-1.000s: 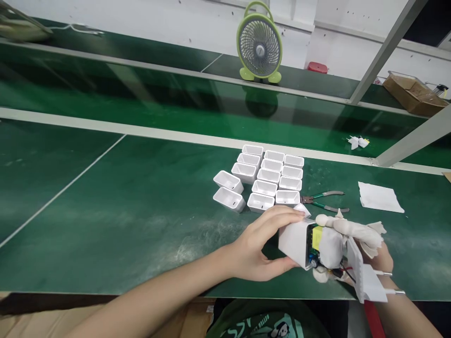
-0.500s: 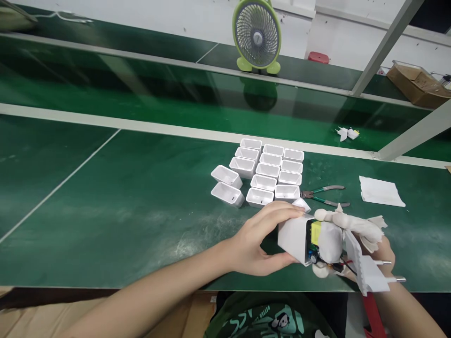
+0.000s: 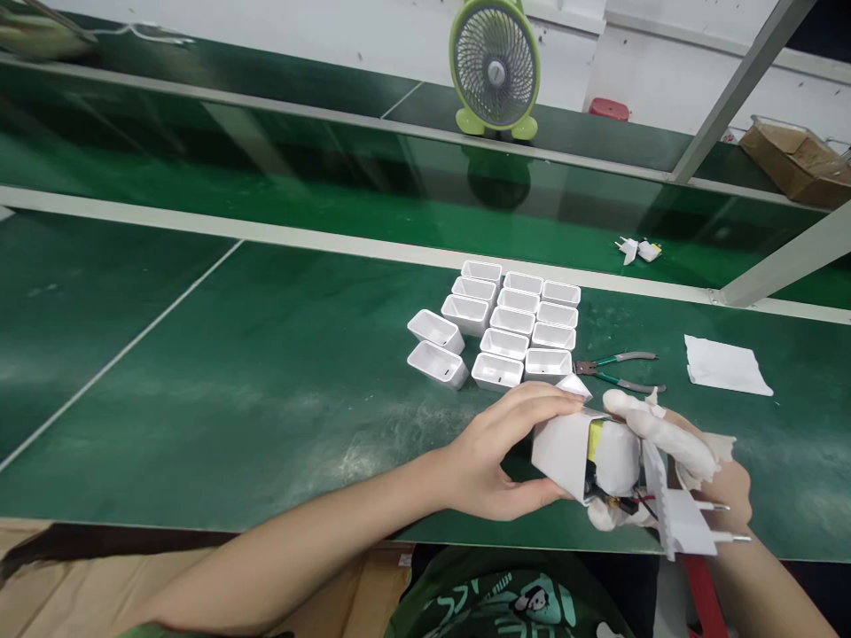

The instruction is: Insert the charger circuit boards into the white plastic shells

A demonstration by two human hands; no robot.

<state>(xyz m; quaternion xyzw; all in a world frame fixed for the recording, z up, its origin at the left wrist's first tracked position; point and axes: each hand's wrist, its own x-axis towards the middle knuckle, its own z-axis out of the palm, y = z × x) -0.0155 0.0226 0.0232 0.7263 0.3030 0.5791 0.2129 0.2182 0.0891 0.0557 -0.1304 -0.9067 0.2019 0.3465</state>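
My left hand [image 3: 502, 447] is closed around a white plastic housing [image 3: 560, 450], its open end facing right. My right hand [image 3: 722, 474], with white finger covers on several fingers, grips a circuit assembly [image 3: 615, 456] that has a yellow part and a white-wrapped block. The assembly sits partly inside the housing's mouth. Thin wires join it to a white plug cover [image 3: 684, 514] whose two metal pins point right. Part of my right hand is hidden behind the cover. Just beyond my left fingertips lies a small white piece [image 3: 574, 385].
Several open white housings [image 3: 502, 344] stand in rows ahead. Green-handled pliers [image 3: 618, 368] and a white paper sheet [image 3: 728, 365] lie to the right. Behind the rail [image 3: 372, 251] is another plug assembly [image 3: 638, 251]. A green fan [image 3: 495, 66] and a cardboard box [image 3: 794, 159] stand farther back.
My right hand has moved left relative to the housing, and the circuit assembly is deeper in it. The plug cover has come closer to the housing. The whole view has shifted slightly.
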